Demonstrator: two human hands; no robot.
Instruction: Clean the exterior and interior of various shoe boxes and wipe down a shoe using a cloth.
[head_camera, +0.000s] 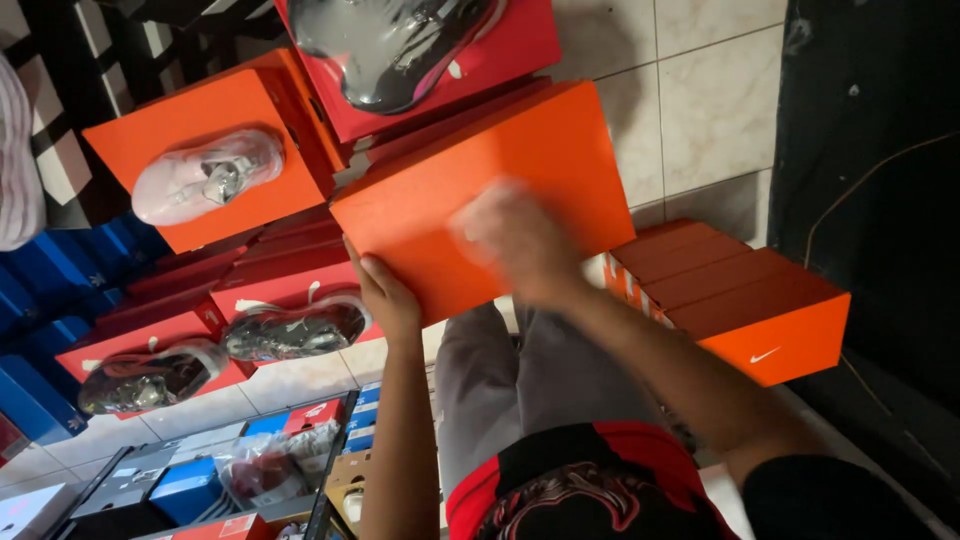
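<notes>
I hold an orange shoe box (480, 175) in front of me, its lid closed. My left hand (388, 300) grips the box at its lower left edge, fingers under it. My right hand (520, 240), blurred by motion, lies flat on the lid near its lower right side. My legs in grey trousers (500, 380) show below the box.
Stacks of orange and red shoe boxes (735, 290) stand right of me on the tiled floor (700, 90). To the left, plastic-wrapped shoes lie on box lids: a pale one (205, 175), two dark ones (295, 330), a grey one (390, 45). Blue boxes (60, 290) sit far left.
</notes>
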